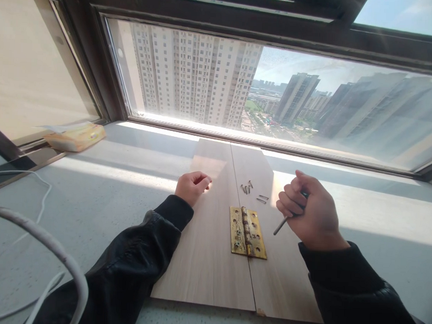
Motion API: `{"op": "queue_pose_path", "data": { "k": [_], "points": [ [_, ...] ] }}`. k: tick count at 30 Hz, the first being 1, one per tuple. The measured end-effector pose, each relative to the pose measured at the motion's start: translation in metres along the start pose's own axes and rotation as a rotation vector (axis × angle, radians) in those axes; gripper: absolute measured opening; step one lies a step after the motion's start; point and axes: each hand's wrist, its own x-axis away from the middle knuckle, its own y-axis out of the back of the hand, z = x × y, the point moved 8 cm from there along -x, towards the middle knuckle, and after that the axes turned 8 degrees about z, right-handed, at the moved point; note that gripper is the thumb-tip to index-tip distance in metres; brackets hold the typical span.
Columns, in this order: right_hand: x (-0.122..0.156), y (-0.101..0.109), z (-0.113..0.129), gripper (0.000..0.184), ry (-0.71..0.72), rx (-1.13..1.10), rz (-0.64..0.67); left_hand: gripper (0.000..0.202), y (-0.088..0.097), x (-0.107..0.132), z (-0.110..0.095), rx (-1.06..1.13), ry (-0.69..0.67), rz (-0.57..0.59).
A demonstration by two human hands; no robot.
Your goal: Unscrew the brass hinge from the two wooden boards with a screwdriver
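Observation:
My right hand [314, 211] is closed around a screwdriver [279, 227], held above the right-hand wooden board [285, 284]. Its metal shaft points down and to the left, and most of the handle is hidden in my fist. My left hand [192, 187] is closed at the left-hand board [204, 271]; what its curled fingers hold, if anything, is hidden. A worn brass hinge [238, 232] lies unfolded across the seam of the two boards, between my hands. Beyond it, several loose screws [247, 187] lie on the right-hand board, two of them [262, 199] apart from the others.
The boards lie on a pale speckled window sill [129, 177] below a large window [191, 79]. A yellow tissue pack [77, 138] sits in the far left corner. White cables [54, 250] loop across the near left. Sunlight stripes the sill.

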Motion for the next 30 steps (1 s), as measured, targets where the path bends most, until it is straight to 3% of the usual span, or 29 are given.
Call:
{"op": "queue_pose_path", "data": {
  "k": [3,8,12,26,30],
  "points": [
    [0.013,-0.031,-0.004,0.037,0.021,-0.285,0.057,0.025,0.000,0.001,0.000,-0.005,0.005,0.003],
    [0.022,-0.058,-0.013,0.036,0.169,-0.347,0.083,0.025,0.000,0.000,0.001,-0.011,0.011,0.002],
    [0.022,-0.062,-0.018,0.038,0.244,-0.350,0.082,0.024,0.000,-0.001,0.003,-0.021,0.016,0.001],
    [0.027,-0.069,-0.023,0.043,0.311,-0.297,0.132,0.023,0.000,-0.001,0.002,-0.027,0.011,-0.003],
    [0.029,-0.070,-0.015,0.045,0.365,-0.287,0.156,0.022,0.000,0.000,0.001,-0.023,0.009,0.001]
  ]
}}
